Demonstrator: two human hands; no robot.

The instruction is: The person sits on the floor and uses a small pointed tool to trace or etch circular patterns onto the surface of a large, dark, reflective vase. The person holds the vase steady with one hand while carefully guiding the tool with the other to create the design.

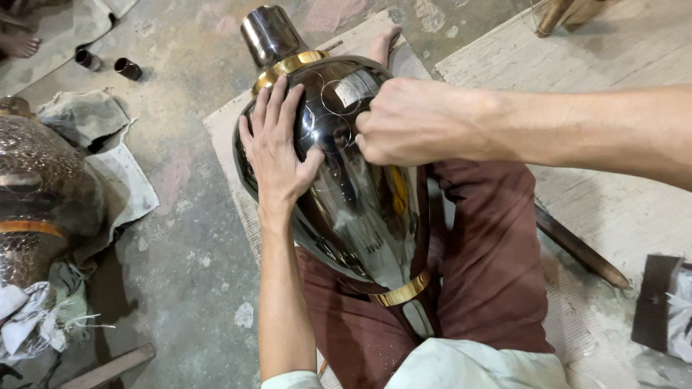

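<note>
At the far left of my view I see a dark hammered-metal vessel with a brass band lying among grey crumpled rags, with two small dark metal cylinders on the concrete floor above it and a wooden stick at the bottom edge. Moving toward the middle, my left hand lies flat, fingers spread, on the upper left flank of the large polished dark metal vase with brass rings; it presses rather than grasps, palm open against the curved wall. The vase lies on its side across my lap, over maroon trousers, its neck pointing away from me and its base toward my body, above a pale woven mat. Thin scribed circles show on its shoulder. My right hand rests on the vase's upper right shoulder, curled into a tight fist as if pinching something small against the surface; I cannot tell what it holds, since the fingers hide it. Further right, a long dark metal rod lies on the mat, and a dark block sits at the right edge.
</note>
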